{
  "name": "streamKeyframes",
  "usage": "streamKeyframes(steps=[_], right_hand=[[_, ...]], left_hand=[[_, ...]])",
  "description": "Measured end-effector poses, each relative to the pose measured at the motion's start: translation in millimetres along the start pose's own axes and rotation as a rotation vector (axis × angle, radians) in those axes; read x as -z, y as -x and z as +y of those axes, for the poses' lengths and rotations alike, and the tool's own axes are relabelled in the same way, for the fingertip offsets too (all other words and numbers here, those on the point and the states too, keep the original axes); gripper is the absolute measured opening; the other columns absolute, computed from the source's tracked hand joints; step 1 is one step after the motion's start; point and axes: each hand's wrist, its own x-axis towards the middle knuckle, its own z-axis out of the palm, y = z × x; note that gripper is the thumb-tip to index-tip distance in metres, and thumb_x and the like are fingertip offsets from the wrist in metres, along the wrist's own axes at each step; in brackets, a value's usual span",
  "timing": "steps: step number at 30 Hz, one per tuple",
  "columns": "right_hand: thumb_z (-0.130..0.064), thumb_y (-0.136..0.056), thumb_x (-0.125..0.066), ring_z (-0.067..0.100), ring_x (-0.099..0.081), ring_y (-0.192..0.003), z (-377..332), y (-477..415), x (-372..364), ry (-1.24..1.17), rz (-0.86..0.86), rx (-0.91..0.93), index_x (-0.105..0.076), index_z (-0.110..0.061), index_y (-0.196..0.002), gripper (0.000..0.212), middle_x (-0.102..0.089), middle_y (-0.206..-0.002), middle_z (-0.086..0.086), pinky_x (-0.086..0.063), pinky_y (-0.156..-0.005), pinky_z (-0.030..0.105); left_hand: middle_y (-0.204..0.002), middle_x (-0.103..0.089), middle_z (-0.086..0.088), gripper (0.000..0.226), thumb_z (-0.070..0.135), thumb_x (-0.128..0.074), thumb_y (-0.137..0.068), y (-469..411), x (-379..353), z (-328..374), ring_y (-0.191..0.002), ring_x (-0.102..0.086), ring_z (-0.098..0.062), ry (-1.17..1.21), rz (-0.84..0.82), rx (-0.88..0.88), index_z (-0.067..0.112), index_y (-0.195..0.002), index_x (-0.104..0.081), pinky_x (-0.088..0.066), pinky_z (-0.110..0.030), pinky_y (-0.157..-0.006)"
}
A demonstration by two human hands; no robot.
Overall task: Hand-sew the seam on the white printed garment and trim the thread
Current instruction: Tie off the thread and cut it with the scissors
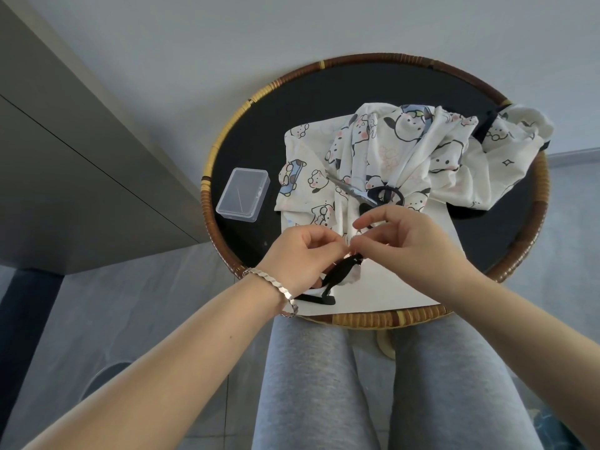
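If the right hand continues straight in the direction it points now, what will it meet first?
The right hand would probably meet the left hand first; they nearly touch above the white garment. Depth is unclear.

Black tray (363, 319), woven rim. Clear box (243, 193) on its left, white sheet (399, 280) at near edge. Grey cabinet (65, 157) left.

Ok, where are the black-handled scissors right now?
In the head view, the black-handled scissors lie on the white printed garment, just beyond the right hand.
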Motion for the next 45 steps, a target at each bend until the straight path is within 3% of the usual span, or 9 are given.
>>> streamKeyframes(steps=[5,10,15,20,24,32,36,40,45], right_hand=[[-0.018,-0.076,-0.072,-0.006,-0.055,-0.051,-2,-1,3,0.072,-0.045,0.079,-0.062,-0.029,-0.085,0.017,-0.07,-0.069,-0.005,-0.039,-0.051,0.004],[-0.017,-0.084,-0.062,-0.018,-0.049,-0.07,-5,-1,2,0.432,-0.071,0.239,-0.07,-0.028,-0.094,0.017,-0.056,-0.066,-0.021,-0.036,-0.065,0.0],[-0.023,-0.087,-0.055,-0.007,-0.05,-0.064,-7,-4,2,0.549,-0.116,0.224,-0.068,-0.022,-0.091,0.014,-0.054,-0.071,-0.02,-0.038,-0.063,0.004],[-0.02,-0.083,-0.061,0.006,-0.054,-0.062,-5,-4,2,0.185,-0.111,0.05,-0.067,-0.025,-0.071,0.015,-0.066,-0.069,-0.005,-0.043,-0.066,0.022],[-0.011,-0.078,-0.068,0.017,-0.059,-0.067,2,-3,1,-0.09,-0.081,-0.034,-0.067,-0.019,-0.075,0.009,-0.071,-0.066,0.0,-0.047,-0.07,0.035],[-0.004,-0.063,-0.063,0.011,-0.065,-0.067,10,-5,1,-0.692,-0.283,-0.265,-0.072,-0.013,-0.072,0.016,-0.07,-0.07,0.004,-0.054,-0.068,0.018],[-0.001,-0.061,-0.064,0.01,-0.067,-0.068,12,-3,-1,-0.689,-0.276,-0.25,-0.074,-0.012,-0.073,0.019,-0.072,-0.073,0.004,-0.055,-0.07,0.019],[0.001,-0.074,-0.067,0.009,-0.066,-0.071,11,-2,-6,-0.449,-0.144,-0.19,-0.072,-0.018,-0.075,0.02,-0.073,-0.074,0.002,-0.055,-0.075,0.021],[-0.004,-0.082,-0.061,0.009,-0.065,-0.067,12,-2,-15,-0.551,-0.009,-0.204,-0.069,-0.012,-0.072,0.015,-0.071,-0.067,-0.001,-0.056,-0.069,0.017]], left_hand=[[-0.052,-0.055,0.01,0.021,0.017,-0.058,-0.085,0,3,2,-0.054,-0.05,-0.008,-0.013,-0.033,-0.007,0.024,-0.065,-0.062,-0.041,-0.013,-0.044],[-0.049,-0.052,0.008,0.017,0.018,-0.059,-0.084,-2,5,-1,-0.054,-0.047,-0.014,-0.085,-0.055,-0.029,0.02,-0.068,-0.064,-0.042,-0.02,-0.049],[-0.051,-0.055,0.012,0.018,0.019,-0.062,-0.082,-2,6,0,-0.054,-0.05,-0.006,-0.14,-0.019,-0.085,0.024,-0.065,-0.064,-0.042,-0.016,-0.051],[-0.063,-0.057,0.014,0.016,0.02,-0.062,-0.082,-2,8,3,-0.05,-0.051,0.007,-0.212,-0.005,-0.171,0.027,-0.068,-0.063,-0.035,-0.006,-0.049],[-0.062,-0.056,0.014,0.014,0.02,-0.063,-0.083,-1,8,2,-0.043,-0.048,0.008,-0.221,-0.012,-0.171,0.025,-0.07,-0.065,-0.032,-0.003,-0.044],[-0.053,-0.056,0.01,0.009,0.021,-0.065,-0.081,2,9,0,-0.043,-0.05,0.001,-0.076,-0.042,-0.067,0.02,-0.072,-0.067,-0.038,-0.014,-0.04],[-0.061,-0.061,0.008,0.013,0.018,-0.063,-0.082,3,8,-2,-0.048,-0.055,0.001,-0.068,-0.023,-0.065,0.024,-0.071,-0.065,-0.039,-0.014,-0.039],[-0.058,-0.058,0.012,0.011,0.019,-0.063,-0.083,3,7,-5,-0.046,-0.053,0.003,-0.077,-0.011,-0.062,0.023,-0.073,-0.066,-0.037,-0.012,-0.039],[-0.06,-0.061,0.004,0.013,0.012,-0.061,-0.084,5,6,-5,-0.049,-0.058,-0.005,0.075,0.016,0.003,0.015,-0.073,-0.064,-0.035,-0.013,-0.036]])
